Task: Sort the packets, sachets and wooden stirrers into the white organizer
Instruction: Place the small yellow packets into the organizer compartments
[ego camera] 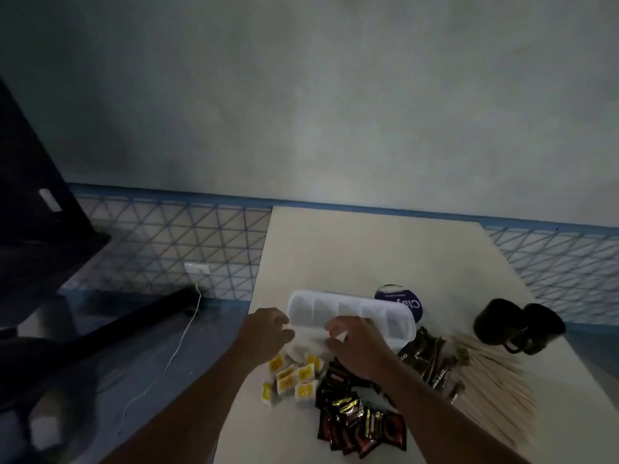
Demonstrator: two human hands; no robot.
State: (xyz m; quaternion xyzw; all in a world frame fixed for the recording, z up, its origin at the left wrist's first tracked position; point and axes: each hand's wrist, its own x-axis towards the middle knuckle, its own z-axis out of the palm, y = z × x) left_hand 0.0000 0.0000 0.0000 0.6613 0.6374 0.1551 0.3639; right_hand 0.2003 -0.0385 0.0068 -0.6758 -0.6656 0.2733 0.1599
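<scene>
White organizer point(335, 297) — left hand point(268, 334) and right hand point(356, 349) curl at its near rim, grip unclear.

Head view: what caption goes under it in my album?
Left hand and right hand at the white organizer; yellow packets, dark sachets and wooden stirrers lie unsorted nearby.

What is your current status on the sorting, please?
Left hand, right hand at white organizer, grip unclear. Sachets, packets, stirrers piled on table. Mugs stand clear.

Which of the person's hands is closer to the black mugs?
Right. The right hand is at the white organizer's front edge, left of the black mugs; the left hand is even farther left.
</scene>
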